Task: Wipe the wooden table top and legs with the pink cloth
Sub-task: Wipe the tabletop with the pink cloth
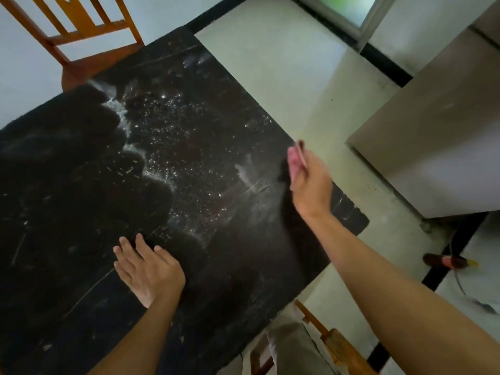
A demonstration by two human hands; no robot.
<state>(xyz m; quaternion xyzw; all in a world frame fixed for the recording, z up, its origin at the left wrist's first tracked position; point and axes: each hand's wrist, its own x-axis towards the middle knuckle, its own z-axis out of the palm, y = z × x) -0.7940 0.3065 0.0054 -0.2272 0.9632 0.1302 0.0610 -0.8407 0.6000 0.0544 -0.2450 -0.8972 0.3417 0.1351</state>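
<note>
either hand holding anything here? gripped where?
The right hand holds the bunched pink cloth, fingers closed around its lower part, over the dark wooden table top's right edge. The left hand rests flat on the top, holding nothing.

Both forearms are bare to the elbow, the left hand (150, 269) and right hand (311, 182) ungloved, no rings; greyish-beige trousers (295, 353) below.

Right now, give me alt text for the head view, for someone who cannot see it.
The right hand grips a bunched pink cloth at the right edge of a dark, scratched wooden table top streaked with whitish dust, while the left hand lies flat on it. An orange-brown wooden chair stands at the far side.
</note>
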